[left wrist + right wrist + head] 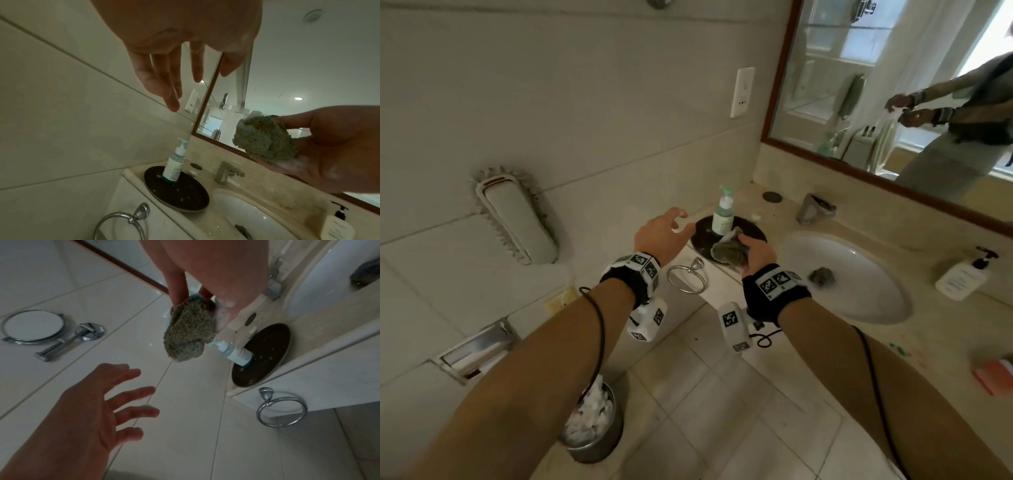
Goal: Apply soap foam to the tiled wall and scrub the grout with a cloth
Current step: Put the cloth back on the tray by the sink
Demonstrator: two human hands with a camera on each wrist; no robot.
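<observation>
Both forearms reach forward over the beige tiled floor toward the corner where the cream tiled wall [551, 102] meets the beige stone vanity counter [859, 342]. The left hand [659, 236] hovers palm-down, fingers spread and slightly bent, holding nothing; it hangs near the wall, above and just left of the dark round tray [753, 231], without touching either. The right hand [758, 251] is held a little lower and nearer the white oval sink basin [859, 301], thumb and fingers curled round a bunched olive-green terry cloth [727, 251], which sits over the tray's front edge. White foam shows on that palm in the wrist views. The clear pump bottle of green-tinted soap [723, 214] stands upright on the tray, just beyond the cloth.
</observation>
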